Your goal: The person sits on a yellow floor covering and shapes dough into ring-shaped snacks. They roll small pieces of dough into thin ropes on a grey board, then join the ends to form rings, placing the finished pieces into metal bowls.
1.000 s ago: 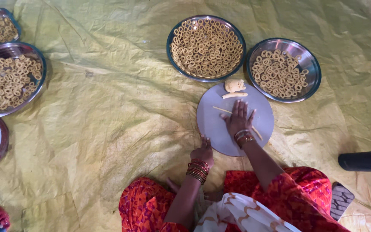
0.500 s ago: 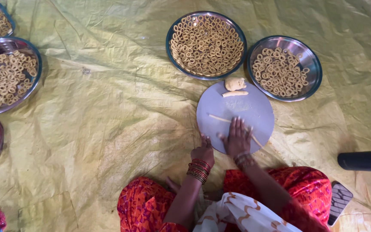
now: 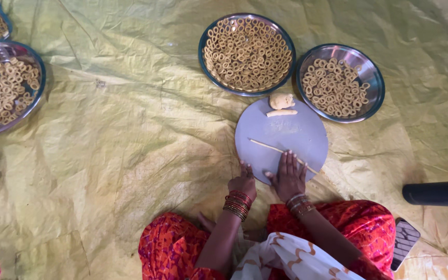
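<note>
Dough strand (image 3: pixel 278 149) under right hand (image 3: pixel 288 178), on board (image 3: pixel 286 129)

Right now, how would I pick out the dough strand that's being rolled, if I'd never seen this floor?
Start at the yellow sheet and find the round grey board below the two steel plates of dough rings. The thin dough strand lies slantwise across that board, its near end under the right hand. Unlike the short stub and lump at the board's far edge, it is long and pencil-thin.
</note>
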